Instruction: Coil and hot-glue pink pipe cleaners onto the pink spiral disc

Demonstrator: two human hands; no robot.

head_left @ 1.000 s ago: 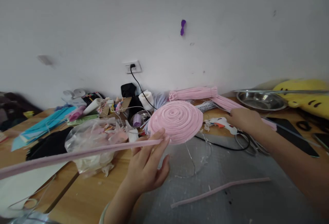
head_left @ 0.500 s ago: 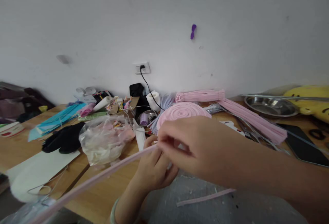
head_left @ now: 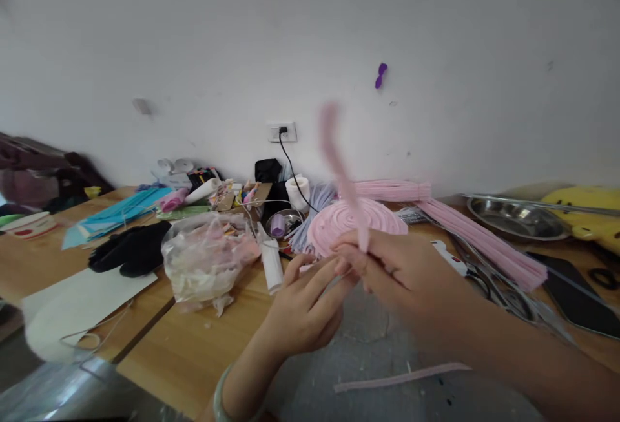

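Observation:
A fuzzy pink pipe cleaner [head_left: 345, 179] rises from my right hand [head_left: 402, 276], its upper end blurred by motion. The right thumb and fingers pinch it near its lower end. My left hand [head_left: 307, 309], with a pale bangle on its wrist, meets the right fingertips from the left. Its fingers are bent in at the same spot; a little pink shows by them, and their exact hold is partly hidden. Just behind both hands is a flat spiral coil [head_left: 375, 218] of pink pipe cleaner. Below them a short pink strip [head_left: 402, 378] lies on the grey work surface [head_left: 387, 406].
Pink pipe cleaner bundles [head_left: 489, 241] lie behind and right, near scissors [head_left: 516, 302], a dark phone [head_left: 574, 293] and a steel bowl [head_left: 520, 218]. To the left are a plastic bag of scraps [head_left: 206, 260], a black glove [head_left: 133, 247] and white paper [head_left: 72, 305].
The pink pipe cleaner stretched down to the lower left before; now it points upward from my right hand. My right hand has shifted slightly right and down. The view has also shifted.

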